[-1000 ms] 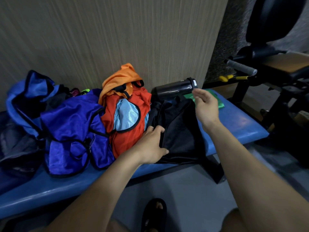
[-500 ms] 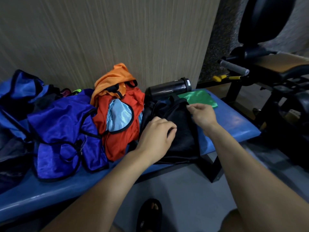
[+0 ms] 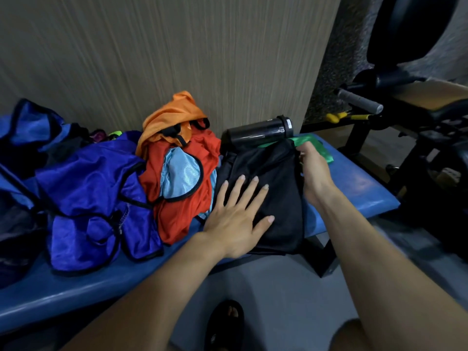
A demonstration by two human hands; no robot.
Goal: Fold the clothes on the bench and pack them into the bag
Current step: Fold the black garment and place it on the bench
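Blue bench [image 3: 354, 188] carries heaped clothes [image 3: 101, 193], black bottle [image 3: 258, 131]

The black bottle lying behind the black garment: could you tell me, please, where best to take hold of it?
Probably around the middle of the black bottle, coming from above and in front. It lies on its side on the bench close against the wall, cap end to the right, so the back cannot be reached. Its barrel is round and bare on top; the black garment covers its lower front.

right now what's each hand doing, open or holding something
Left hand: open, fingers spread flat, pressing on the black garment.
Right hand: at the garment's right edge; fingers hidden, so a grip cannot be told.
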